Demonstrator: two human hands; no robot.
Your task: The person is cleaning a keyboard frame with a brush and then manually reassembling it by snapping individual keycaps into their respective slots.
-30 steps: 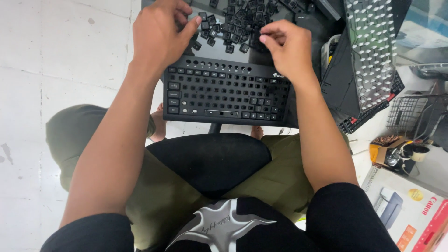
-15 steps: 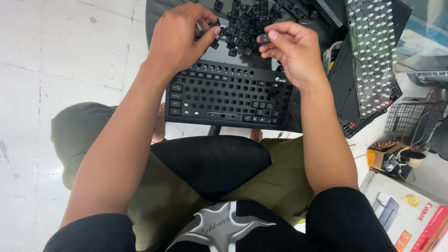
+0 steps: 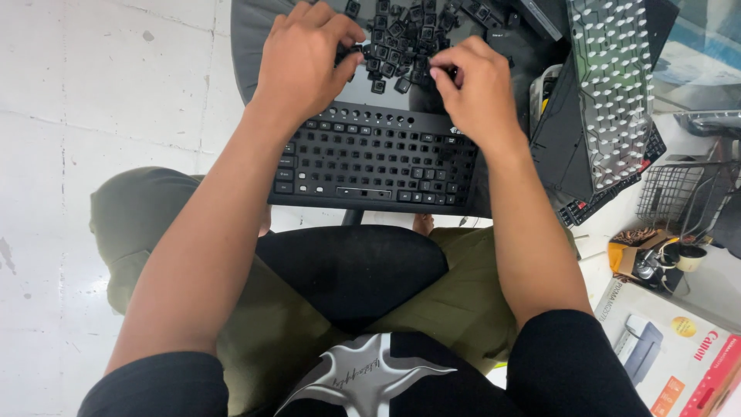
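Observation:
A black keyboard (image 3: 378, 162) lies on a dark round surface (image 3: 251, 46) in front of my knees; a few of its key sockets in the lower rows are bare. Behind it sits a heap of loose black keycaps (image 3: 405, 35). My left hand (image 3: 305, 62) rests at the heap's left edge, fingers curled down among the caps; whether it holds one is hidden. My right hand (image 3: 475, 89) is at the heap's right edge, thumb and forefinger pinched together on a keycap.
To the right, a bare keyboard plate with white switches (image 3: 614, 85) leans on other black keyboards. A wire basket (image 3: 679, 193), a small box of odds and ends (image 3: 644, 259) and a printer carton (image 3: 671, 351) stand at the lower right. White floor tiles (image 3: 100, 100) lie to the left.
Both hands have stayed at the keycap heap, fingers working among the caps. My right fingers have closed into a pinch. The view has tilted, so everything sits lower in frame.

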